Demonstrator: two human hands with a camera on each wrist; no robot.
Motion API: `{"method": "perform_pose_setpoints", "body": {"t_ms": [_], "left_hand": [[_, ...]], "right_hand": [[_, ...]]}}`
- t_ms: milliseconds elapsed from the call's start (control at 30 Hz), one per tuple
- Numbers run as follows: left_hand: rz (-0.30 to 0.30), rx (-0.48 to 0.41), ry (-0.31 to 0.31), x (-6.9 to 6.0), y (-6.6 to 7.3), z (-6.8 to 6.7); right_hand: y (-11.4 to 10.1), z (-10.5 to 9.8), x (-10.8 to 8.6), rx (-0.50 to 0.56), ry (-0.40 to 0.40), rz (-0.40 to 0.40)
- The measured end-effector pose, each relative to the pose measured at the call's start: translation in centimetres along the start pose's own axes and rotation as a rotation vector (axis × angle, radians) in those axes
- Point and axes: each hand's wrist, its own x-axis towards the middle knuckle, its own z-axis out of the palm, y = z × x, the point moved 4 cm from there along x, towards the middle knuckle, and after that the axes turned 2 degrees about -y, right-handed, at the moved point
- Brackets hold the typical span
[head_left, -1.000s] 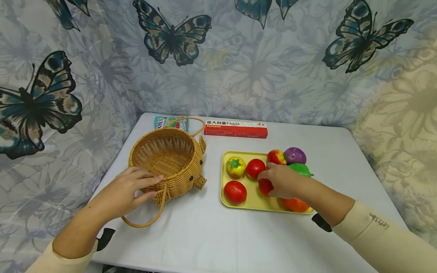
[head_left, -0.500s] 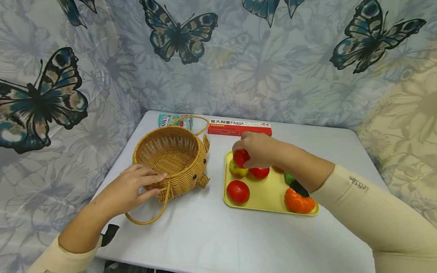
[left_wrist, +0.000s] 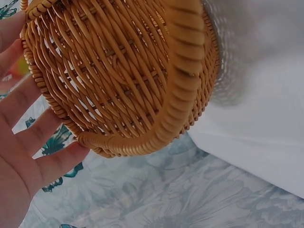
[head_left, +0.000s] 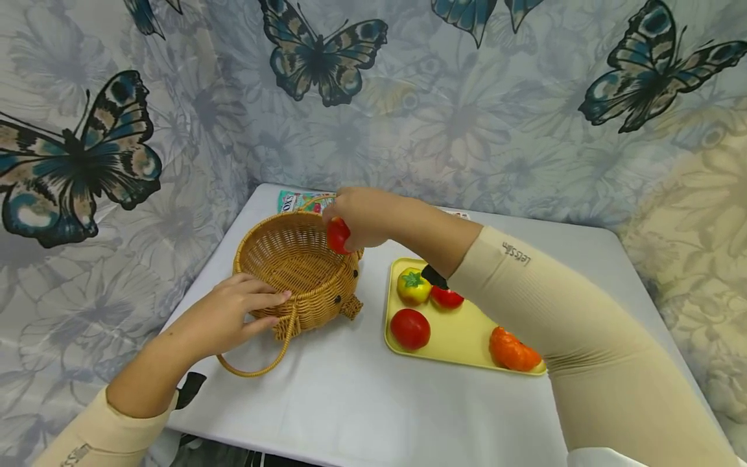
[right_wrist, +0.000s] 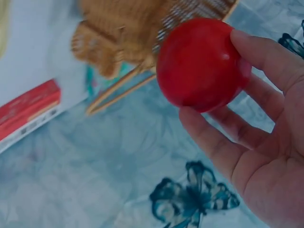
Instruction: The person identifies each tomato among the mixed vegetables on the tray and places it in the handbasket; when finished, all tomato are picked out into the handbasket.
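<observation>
My right hand [head_left: 363, 217] pinches a smooth red toy tomato [right_wrist: 202, 64] between thumb and fingertips. In the head view the tomato is over the right rim of a wicker basket [head_left: 315, 311], whose inside shows bare weave. My left hand [head_left: 236, 314] rests with nearly straight, spread fingers on the basket's near left rim, beside its hanging handle [left_wrist: 183, 85]. To the right lies a yellow tray [head_left: 452, 340] with a yellow-green tomato [head_left: 413, 287], a large red tomato [head_left: 410, 329], another red piece [head_left: 447, 298] and an orange pumpkin [head_left: 513, 350].
Behind the basket lies a teal snack bag [head_left: 292, 200]. A red pasta box [right_wrist: 31, 109] is at the back, mostly covered by my right forearm in the head view. That arm also hides the tray's far right part. Butterfly-printed cloth walls stand behind the white table [head_left: 362, 402].
My right hand lifted the red tomato from the tray and carried it left to the basket rim. The left hand stayed on the basket. The head view shifted slightly.
</observation>
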Motion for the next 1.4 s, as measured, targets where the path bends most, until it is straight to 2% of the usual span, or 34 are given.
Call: {"method": "perform_pose_setpoints", "body": {"t_ms": [133, 333, 567, 933, 1067, 1200, 1400], "left_hand": [[-0.003, 0.001, -0.005, 0.0, 0.1, -0.2], [-0.02, 0.0, -0.025, 0.1, 0.1, -0.2], [-0.021, -0.001, -0.023, 0.1, 0.1, 0.1], [-0.017, -0.004, -0.001, 0.0, 0.0, 0.1], [-0.001, -0.008, 0.017, 0.1, 0.0, 0.1], [0.0, -0.01, 0.019, 0.1, 0.0, 0.1], [-0.009, -0.01, 0.019, -0.1, -0.1, 0.1]], "right_hand": [[-1.4, 0.2, 2.4, -0.024, -0.007, -0.036], [-2.6, 2.7, 5.2, -0.029, -0.093, -0.076], [-3.2, 5.3, 6.5, -0.017, -0.157, -0.064], [-3.4, 6.8, 6.6, -0.011, -0.185, -0.067], [-2.9, 6.4, 6.3, -0.023, -0.164, -0.067], [-2.3, 5.1, 5.1, 0.0, -0.129, -0.075], [-1.1, 3.5, 1.9, 0.012, -0.104, -0.07]]}}
